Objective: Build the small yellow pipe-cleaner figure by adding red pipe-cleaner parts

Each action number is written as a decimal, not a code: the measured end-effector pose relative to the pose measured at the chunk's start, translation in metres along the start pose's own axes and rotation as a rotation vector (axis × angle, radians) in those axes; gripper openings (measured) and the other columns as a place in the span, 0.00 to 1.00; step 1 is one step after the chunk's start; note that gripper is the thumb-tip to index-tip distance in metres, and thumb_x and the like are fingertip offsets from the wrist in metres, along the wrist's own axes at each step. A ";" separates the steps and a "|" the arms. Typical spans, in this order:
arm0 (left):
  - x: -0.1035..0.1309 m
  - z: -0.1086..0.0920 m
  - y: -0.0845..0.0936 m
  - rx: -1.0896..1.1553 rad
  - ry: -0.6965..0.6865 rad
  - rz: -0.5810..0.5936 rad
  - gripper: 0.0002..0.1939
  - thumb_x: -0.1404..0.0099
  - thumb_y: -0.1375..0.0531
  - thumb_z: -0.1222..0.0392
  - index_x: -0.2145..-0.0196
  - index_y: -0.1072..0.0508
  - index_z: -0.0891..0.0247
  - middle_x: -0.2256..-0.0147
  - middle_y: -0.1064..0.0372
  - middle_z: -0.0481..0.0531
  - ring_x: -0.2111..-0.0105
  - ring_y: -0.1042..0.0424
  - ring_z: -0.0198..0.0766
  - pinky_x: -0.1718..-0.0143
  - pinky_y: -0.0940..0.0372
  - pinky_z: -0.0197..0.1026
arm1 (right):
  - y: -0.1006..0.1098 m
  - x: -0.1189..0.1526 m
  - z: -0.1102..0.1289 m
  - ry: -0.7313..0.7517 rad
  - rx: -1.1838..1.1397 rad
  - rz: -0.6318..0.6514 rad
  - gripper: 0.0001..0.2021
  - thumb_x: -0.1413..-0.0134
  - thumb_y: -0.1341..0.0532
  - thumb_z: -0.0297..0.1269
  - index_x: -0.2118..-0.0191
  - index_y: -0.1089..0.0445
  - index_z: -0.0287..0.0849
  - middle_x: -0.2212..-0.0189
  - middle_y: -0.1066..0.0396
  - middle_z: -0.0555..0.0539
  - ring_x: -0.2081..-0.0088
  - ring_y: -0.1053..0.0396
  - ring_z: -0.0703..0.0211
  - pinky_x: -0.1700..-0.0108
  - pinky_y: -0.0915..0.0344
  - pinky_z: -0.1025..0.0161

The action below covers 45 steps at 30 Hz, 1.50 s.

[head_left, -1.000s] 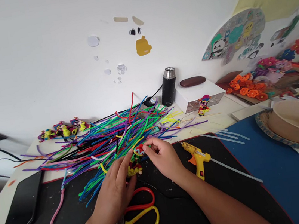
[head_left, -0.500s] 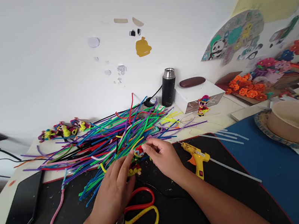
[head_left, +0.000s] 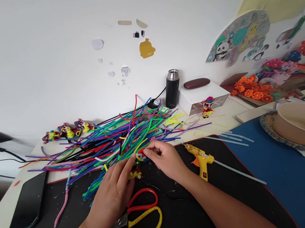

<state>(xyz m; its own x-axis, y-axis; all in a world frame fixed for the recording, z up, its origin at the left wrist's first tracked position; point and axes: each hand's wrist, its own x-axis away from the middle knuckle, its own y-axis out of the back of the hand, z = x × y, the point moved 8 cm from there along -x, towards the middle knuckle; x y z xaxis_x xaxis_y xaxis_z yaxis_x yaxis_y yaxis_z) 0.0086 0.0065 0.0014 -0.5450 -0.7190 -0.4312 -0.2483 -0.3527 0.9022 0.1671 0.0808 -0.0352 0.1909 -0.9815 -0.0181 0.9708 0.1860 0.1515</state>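
Note:
Between my two hands is a small pipe-cleaner figure (head_left: 135, 173) with yellow, red and light blue parts, mostly covered by my fingers. My left hand (head_left: 117, 185) is closed around its left side. The fingertips of my right hand (head_left: 162, 158) pinch a red and light blue part at its top. Just below my left hand lie scissors (head_left: 145, 223) with one red and one yellow handle, their blades partly under my wrist. A yellow hot glue gun (head_left: 202, 160) with a glue stick in its back rests right of my right hand.
A heap of coloured pipe cleaners (head_left: 121, 134) spreads behind my hands. A phone (head_left: 28, 205) lies at left. Several finished figures (head_left: 70, 131) sit at the back left, another (head_left: 208, 107) by a white box (head_left: 204, 94). A black thermos (head_left: 172, 89) and loose glue sticks (head_left: 233, 138) are at right.
The view has shifted slightly, so the left-side items appear a little farther right. Both hands stay on the figure, with only slight finger movement.

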 end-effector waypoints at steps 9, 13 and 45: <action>-0.001 -0.002 0.004 -0.026 -0.058 0.009 0.33 0.26 0.46 0.68 0.26 0.49 0.67 0.48 0.25 0.64 0.50 0.24 0.51 0.47 0.29 0.49 | -0.002 -0.002 -0.004 -0.021 -0.056 0.012 0.11 0.38 0.35 0.46 0.58 0.24 0.43 0.80 0.40 0.57 0.80 0.40 0.63 0.76 0.45 0.65; -0.002 -0.001 0.003 -0.006 -0.065 0.016 0.34 0.25 0.47 0.67 0.26 0.51 0.65 0.48 0.25 0.64 0.51 0.23 0.51 0.48 0.28 0.50 | -0.003 -0.001 -0.003 -0.010 -0.061 0.024 0.10 0.38 0.36 0.44 0.60 0.24 0.44 0.79 0.40 0.57 0.80 0.41 0.64 0.76 0.46 0.65; 0.002 0.006 0.002 0.119 0.074 0.034 0.35 0.26 0.46 0.63 0.25 0.51 0.59 0.47 0.24 0.61 0.49 0.21 0.51 0.49 0.26 0.48 | -0.009 -0.004 -0.013 -0.096 -0.190 0.122 0.12 0.39 0.35 0.45 0.59 0.26 0.41 0.82 0.37 0.58 0.83 0.41 0.67 0.79 0.46 0.68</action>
<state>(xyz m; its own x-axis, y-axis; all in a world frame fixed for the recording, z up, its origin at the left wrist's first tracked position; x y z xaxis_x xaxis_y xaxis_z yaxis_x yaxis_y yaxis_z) 0.0020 0.0080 0.0025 -0.4953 -0.7732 -0.3959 -0.3265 -0.2566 0.9097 0.1599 0.0840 -0.0491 0.3025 -0.9494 0.0844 0.9530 0.2999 -0.0421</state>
